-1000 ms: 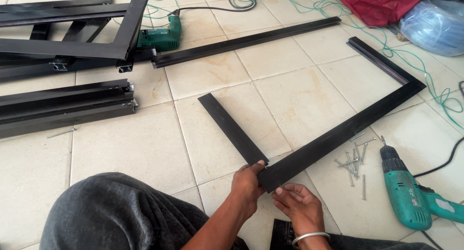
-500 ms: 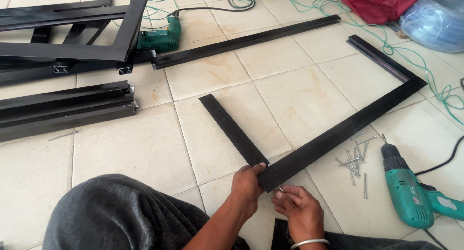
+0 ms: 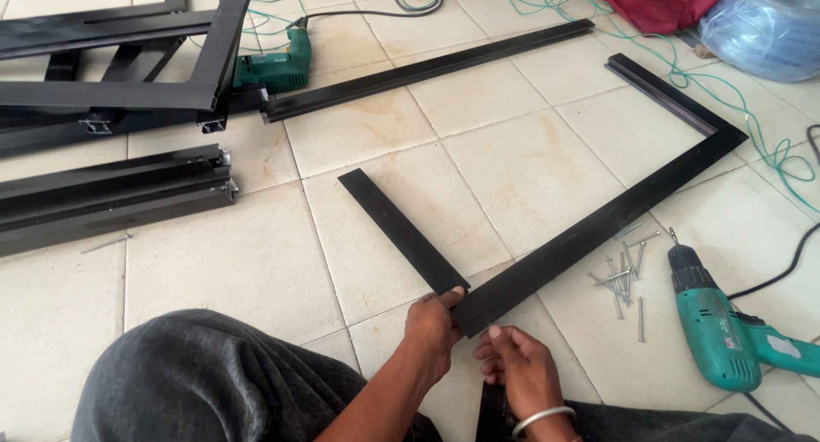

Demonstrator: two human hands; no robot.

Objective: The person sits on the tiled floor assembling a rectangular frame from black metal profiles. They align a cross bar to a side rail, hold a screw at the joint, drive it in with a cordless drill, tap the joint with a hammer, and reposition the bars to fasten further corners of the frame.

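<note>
Little has shifted since a second ago: both hands stay at the near corner and the short black bar (image 3: 401,230) sits much as it did. Her left hand (image 3: 431,327) pinches that bar's near end, fingers closed on it; the right hand (image 3: 512,365) rests fingertips at the mitred end of the long black bar (image 3: 598,228), not gripping. Judging by this, the corner joint is being lined up; next calls for flush edges before fastening. Loose screws (image 3: 622,275) and a green drill (image 3: 722,339) lie right. Far right sit a red bag (image 3: 662,0) and a blue plastic bundle (image 3: 764,28).
</note>
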